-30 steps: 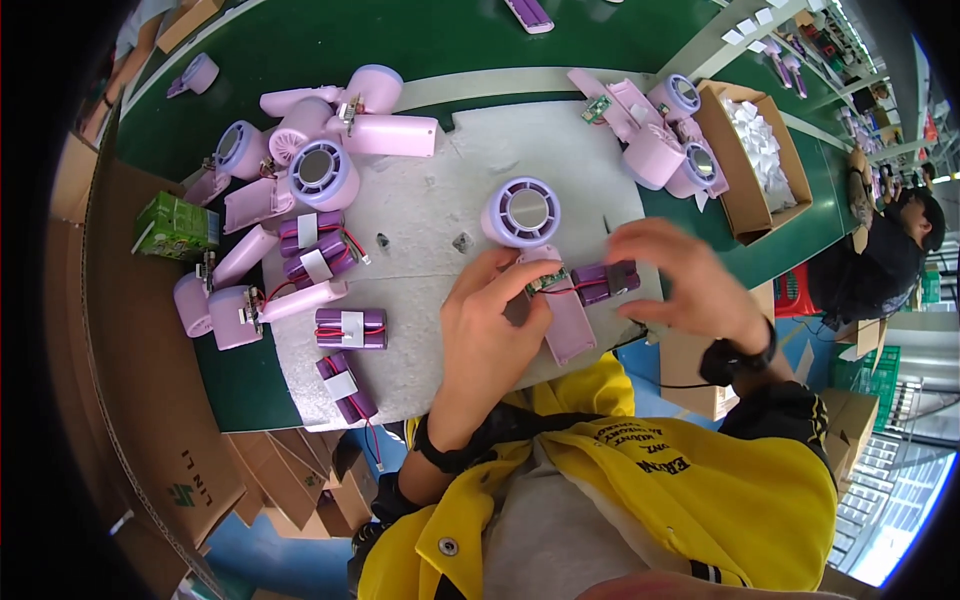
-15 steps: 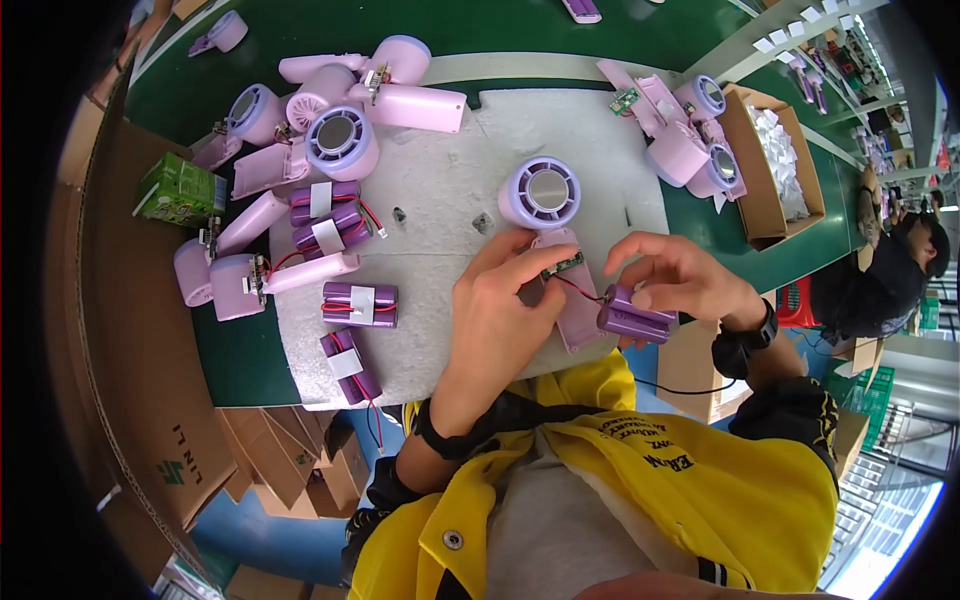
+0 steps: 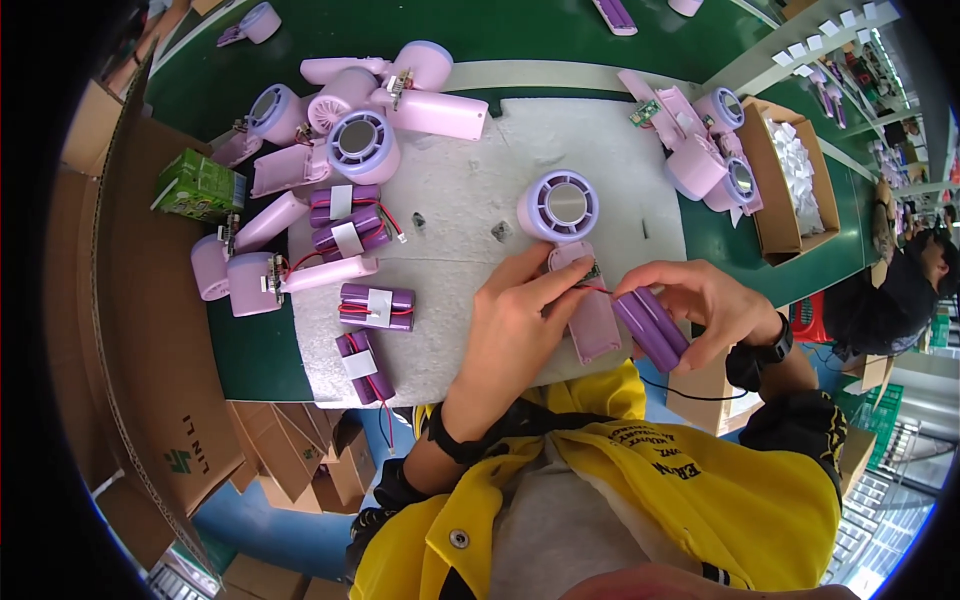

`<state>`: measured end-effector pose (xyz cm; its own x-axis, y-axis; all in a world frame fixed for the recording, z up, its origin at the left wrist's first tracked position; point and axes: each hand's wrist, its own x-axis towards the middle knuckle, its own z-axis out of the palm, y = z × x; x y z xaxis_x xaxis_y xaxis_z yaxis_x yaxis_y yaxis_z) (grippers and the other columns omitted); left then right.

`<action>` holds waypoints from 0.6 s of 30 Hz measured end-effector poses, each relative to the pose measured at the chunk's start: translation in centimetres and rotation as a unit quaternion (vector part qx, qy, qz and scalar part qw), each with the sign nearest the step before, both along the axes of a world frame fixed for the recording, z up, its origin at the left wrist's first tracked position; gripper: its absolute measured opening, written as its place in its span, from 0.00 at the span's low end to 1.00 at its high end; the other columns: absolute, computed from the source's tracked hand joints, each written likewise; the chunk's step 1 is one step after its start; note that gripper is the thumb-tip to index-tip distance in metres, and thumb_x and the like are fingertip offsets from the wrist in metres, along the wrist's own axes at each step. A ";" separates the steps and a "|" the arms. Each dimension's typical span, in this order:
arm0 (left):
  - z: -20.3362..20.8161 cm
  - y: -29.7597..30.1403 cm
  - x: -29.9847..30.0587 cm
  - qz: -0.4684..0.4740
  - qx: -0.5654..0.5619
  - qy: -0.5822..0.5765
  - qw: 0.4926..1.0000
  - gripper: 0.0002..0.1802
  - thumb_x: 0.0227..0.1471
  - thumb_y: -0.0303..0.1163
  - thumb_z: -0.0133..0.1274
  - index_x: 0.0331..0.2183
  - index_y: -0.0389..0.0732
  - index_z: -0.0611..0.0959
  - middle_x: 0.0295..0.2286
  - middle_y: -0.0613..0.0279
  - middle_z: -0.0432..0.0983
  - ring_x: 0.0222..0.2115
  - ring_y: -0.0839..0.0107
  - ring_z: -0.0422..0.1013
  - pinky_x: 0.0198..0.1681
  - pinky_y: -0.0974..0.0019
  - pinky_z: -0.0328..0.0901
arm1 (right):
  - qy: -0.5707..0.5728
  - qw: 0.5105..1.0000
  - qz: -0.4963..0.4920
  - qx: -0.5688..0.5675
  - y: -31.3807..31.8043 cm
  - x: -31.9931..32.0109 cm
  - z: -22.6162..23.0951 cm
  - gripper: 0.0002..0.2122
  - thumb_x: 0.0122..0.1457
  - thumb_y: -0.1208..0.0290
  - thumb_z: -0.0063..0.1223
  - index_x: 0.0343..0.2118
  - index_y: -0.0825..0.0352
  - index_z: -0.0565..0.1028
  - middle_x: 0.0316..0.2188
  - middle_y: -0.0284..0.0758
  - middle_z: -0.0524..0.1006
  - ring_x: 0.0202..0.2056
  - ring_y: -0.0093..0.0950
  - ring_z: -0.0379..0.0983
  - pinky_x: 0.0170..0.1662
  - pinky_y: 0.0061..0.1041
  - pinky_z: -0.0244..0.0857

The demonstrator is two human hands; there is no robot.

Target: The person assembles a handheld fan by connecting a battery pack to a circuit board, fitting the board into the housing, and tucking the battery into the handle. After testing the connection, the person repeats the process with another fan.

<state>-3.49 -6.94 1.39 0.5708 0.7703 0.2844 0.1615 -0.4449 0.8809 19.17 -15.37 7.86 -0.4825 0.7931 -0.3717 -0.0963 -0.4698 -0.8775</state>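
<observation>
A pink handheld fan with a lilac round head (image 3: 537, 207) lies on the white foam mat in front of me, its handle (image 3: 596, 335) opened and pointing toward me. My left hand (image 3: 520, 310) is closed on the handle's upper part, fingertips over a small green circuit board (image 3: 594, 270) that they partly cover. Held in the fingers of my right hand (image 3: 725, 305) is a purple two-cell battery pack (image 3: 652, 330), tilted beside the handle. A thin red wire runs from the pack toward the board. Its far end is hidden under my left fingers.
Several wired purple battery packs (image 3: 376, 307) lie on the mat (image 3: 460, 220) at left. Opened pink fans (image 3: 435, 110) are piled behind them and more (image 3: 697, 165) at back right. A cardboard box (image 3: 775, 215) holds white pieces. A green carton (image 3: 200, 187) stands far left. Another person (image 3: 905, 300) sits at right.
My right hand has closed its fingers around the battery pack and turned it to a steeper slant. My left fingers now cover more of the circuit board. The whole view has shifted slightly.
</observation>
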 end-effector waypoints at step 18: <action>1.2 0.8 -0.7 -0.050 0.013 0.038 0.998 0.21 0.45 0.20 0.61 0.45 0.43 0.84 0.40 0.52 0.78 0.35 0.56 0.75 0.37 0.61 0.70 | -0.349 0.861 -0.022 0.369 -0.1 -3.2 -1.9 0.32 0.34 0.70 0.77 0.47 0.66 0.74 0.47 0.39 0.74 0.47 0.37 0.71 0.49 0.33 0.67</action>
